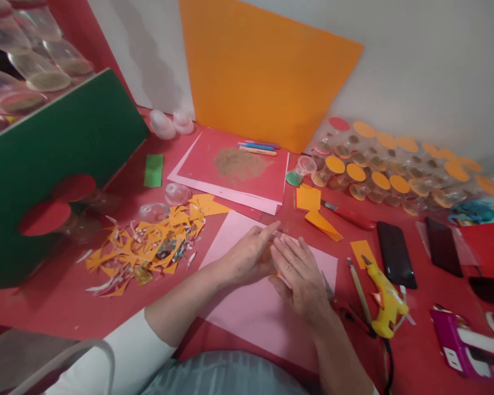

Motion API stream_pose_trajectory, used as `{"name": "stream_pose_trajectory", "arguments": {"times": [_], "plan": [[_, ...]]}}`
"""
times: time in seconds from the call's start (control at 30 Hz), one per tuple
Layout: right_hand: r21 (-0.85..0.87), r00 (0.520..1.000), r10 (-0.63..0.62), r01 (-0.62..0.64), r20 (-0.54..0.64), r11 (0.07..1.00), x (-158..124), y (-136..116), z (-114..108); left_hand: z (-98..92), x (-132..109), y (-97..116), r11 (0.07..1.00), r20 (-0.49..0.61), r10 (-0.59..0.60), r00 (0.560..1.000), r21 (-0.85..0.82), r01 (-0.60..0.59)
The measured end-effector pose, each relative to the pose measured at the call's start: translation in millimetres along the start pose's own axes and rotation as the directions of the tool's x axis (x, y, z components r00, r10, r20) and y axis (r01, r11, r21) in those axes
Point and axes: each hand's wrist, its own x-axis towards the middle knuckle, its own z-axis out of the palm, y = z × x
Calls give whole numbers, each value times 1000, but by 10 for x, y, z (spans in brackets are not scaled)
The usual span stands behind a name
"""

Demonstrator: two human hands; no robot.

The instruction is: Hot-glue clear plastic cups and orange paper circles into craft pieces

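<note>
My left hand [249, 255] and my right hand [298, 274] meet over a pink sheet [239, 307]. The left thumb side points up and its other fingers curl behind the right hand. The right fingers lie long and close together against the left palm. Between them a faint see-through edge and a speck of orange show, but the thing they enclose is mostly hidden. Scissors [327, 286] lie partly covered beside my right hand. Ahead are orange paper pieces [308, 197] and a red-handled knife [349, 215].
Orange paper scraps [148, 247] pile up at left, near a green board [66, 164]. Red sheets [230, 189] hold brown sand and pens. Clear cups with orange discs [381, 180] line the back right. A yellow glue gun [387, 299] and a black phone [396, 254] lie right.
</note>
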Motion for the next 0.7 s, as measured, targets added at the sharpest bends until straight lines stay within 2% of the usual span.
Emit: {"name": "stream_pose_trajectory", "arguments": {"times": [0.23,0.4,0.47,0.57,0.7], "plan": [[11,999,-17,18,-40,1000,-20,10,59,35,22,61,1000,0,-6,1000,-23,6],[129,976,71,-45,-206,991,-62,35,31,40,20,105,999,-6,22,1000,-27,-22],[144,967,104,-71,-233,987,-74,47,2,48,15,98,997,15,66,998,-30,-65],[150,972,62,-28,-227,988,-70,52,-19,67,8,76,993,31,115,993,-37,-114],[131,987,-24,45,-157,990,-29,32,-6,80,-4,39,996,24,93,995,-14,-93]]}}
